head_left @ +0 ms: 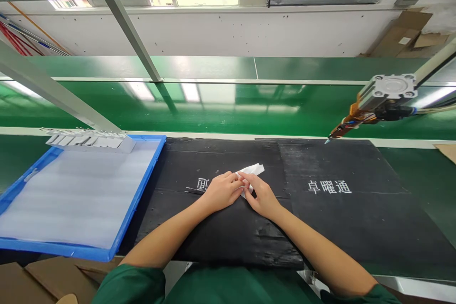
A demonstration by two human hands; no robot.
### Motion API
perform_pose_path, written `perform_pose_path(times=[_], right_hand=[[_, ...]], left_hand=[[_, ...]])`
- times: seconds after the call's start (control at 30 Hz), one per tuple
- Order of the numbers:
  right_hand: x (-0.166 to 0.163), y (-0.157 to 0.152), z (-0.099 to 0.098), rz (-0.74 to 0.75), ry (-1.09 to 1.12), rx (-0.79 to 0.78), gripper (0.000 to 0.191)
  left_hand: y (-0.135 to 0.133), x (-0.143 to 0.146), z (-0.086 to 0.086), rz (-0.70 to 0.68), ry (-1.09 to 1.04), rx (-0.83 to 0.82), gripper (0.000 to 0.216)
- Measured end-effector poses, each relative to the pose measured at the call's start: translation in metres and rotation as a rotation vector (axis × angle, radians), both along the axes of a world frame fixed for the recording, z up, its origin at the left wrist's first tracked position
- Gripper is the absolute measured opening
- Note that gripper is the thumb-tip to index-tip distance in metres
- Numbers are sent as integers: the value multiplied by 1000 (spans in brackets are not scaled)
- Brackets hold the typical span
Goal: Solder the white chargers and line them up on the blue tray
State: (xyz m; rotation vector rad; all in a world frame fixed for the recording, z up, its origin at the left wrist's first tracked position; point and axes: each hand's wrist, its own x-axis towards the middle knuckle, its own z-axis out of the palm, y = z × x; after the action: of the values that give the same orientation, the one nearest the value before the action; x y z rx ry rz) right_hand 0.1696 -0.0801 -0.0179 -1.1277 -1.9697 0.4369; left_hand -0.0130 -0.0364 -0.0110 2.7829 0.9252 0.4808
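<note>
My left hand (223,191) and my right hand (261,194) meet at the middle of a black mat (228,237). Both hands pinch a small white piece (253,169) that looks like folded paper or a thin bag. Its far end sticks out past my fingertips and rests on the mat. The fingers of both hands are closed on the near end of it, which they hide.
A blue tray (142,185) lined with white foam lies at the left, with a row of small white parts (85,139) at its far edge. A pneumatic tool (384,97) hangs at the right. A green conveyor belt (231,109) runs behind. Cardboard (35,282) lies at bottom left.
</note>
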Motion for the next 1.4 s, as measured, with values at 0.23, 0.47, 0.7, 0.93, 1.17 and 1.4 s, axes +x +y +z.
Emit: perform_pose_path(times=[0.23, 0.47, 0.7, 0.93, 1.17, 1.4], right_hand=[[0, 0, 3, 17, -4, 44, 53], [0, 1, 5, 18, -30, 69, 40], [1, 1, 5, 13, -24, 81, 43], [1, 2, 2, 22, -3, 109, 44], [2, 2, -2, 41, 13, 76, 45], [2, 2, -2, 41, 17, 70, 43]], left_hand=[[0, 0, -2, 14, -4, -4, 18], [0, 1, -3, 20, -23, -4, 16], [-1, 2, -3, 22, -6, -6, 19], [-1, 2, -5, 14, -39, 24, 17], [0, 1, -8, 6, -81, 49, 16], [0, 2, -8, 21, -78, 34, 14]])
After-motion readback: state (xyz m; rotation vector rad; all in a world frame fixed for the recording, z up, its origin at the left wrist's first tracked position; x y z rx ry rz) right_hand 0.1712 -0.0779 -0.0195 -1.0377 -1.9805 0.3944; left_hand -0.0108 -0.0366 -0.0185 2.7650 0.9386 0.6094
